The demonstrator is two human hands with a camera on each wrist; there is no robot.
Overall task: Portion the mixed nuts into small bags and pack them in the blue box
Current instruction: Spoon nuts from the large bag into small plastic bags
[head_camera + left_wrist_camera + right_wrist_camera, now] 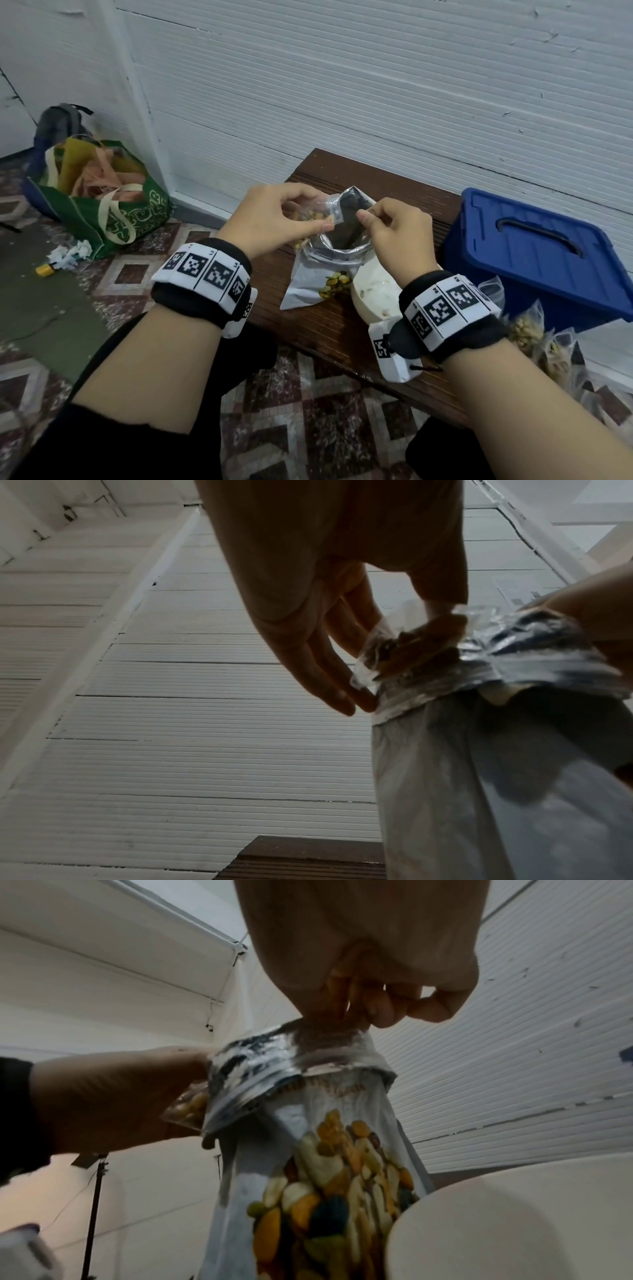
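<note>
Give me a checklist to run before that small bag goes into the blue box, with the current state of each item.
1. Small bag held at its top edge by both the left hand and the right hand: ok.
2. Nuts inside the small bag: ok, some show through the plastic.
3. Small bag's strip pressed shut along its whole length: cannot tell.
4. Blue box open to receive it: not ok, the lid is on.
5. A hand free to lift that lid: not ok, both pinch the bag.
6. Large nut pouch standing steady on the bench: ok, upright with its mouth open.
</note>
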